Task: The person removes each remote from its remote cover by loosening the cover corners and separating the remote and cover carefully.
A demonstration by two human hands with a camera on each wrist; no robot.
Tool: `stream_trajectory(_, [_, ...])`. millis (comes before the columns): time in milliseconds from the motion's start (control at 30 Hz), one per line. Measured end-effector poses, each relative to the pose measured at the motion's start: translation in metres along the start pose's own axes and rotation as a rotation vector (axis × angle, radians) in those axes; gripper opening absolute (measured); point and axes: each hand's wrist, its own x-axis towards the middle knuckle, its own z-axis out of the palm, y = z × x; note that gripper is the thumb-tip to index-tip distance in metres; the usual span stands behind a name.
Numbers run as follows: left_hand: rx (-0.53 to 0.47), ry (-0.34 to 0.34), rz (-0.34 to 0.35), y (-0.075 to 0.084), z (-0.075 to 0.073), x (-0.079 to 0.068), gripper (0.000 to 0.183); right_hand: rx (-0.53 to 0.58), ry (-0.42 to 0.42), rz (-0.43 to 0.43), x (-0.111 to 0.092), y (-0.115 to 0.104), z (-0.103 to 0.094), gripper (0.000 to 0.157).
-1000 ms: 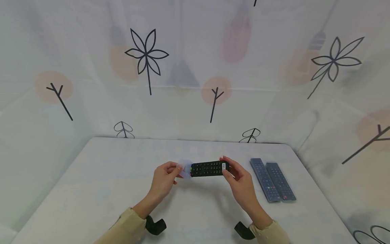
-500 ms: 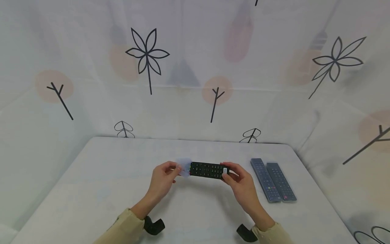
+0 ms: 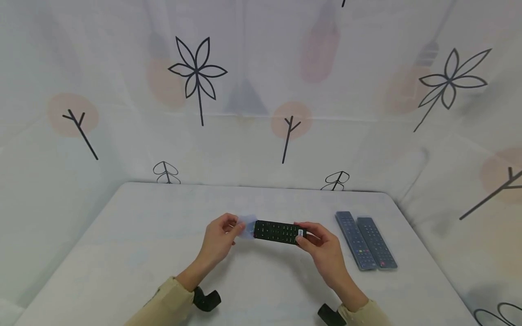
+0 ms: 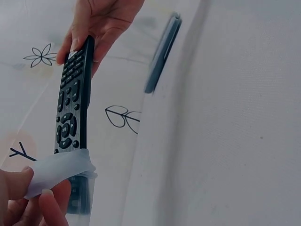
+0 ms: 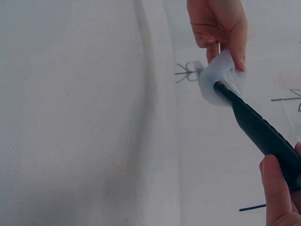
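Observation:
In the head view my right hand (image 3: 324,246) grips one end of a black remote control (image 3: 277,231), thumb on top near a small white label. My left hand (image 3: 218,237) pinches a translucent bluish protective sleeve (image 3: 247,226) at the remote's other end. The left wrist view shows the sleeve (image 4: 61,172) gathered around the remote (image 4: 73,103), whose far end sits inside it. From the right wrist side, the sleeve's mouth (image 5: 221,82) gapes around the remote's tip. Both hands hold these above the white table.
Two more remotes, a longer one (image 3: 355,240) and a shorter one (image 3: 376,242), lie side by side on the right of the table (image 3: 163,213). They look bluish, as if covered. A patterned cloth (image 3: 244,149) hangs behind the table's far edge.
The remote's right-hand end has tilted down toward me and my right hand has lowered slightly with it. My left hand keeps its pinch on the sleeve, almost in place.

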Motion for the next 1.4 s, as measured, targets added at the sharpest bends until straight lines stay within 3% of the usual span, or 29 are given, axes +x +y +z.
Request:
stream_trajectory(633, [-0.012, -0.043, -0.051, 0.004, -0.008, 0.001, 0.008, 0.062, 0.014, 0.130, 0.002, 0.009, -0.011, 0.037])
stream_trajectory(1067, [-0.040, -0.043, -0.112, 0.009, -0.016, -0.002, 0.010, 0.052, -0.009, 0.132, 0.004, 0.006, -0.019, 0.038])
stream_trajectory(1400, [-0.050, -0.053, -0.122, 0.007, -0.021, 0.001, 0.009, 0.025, -0.001, 0.127, 0.005, 0.004, -0.024, 0.037])
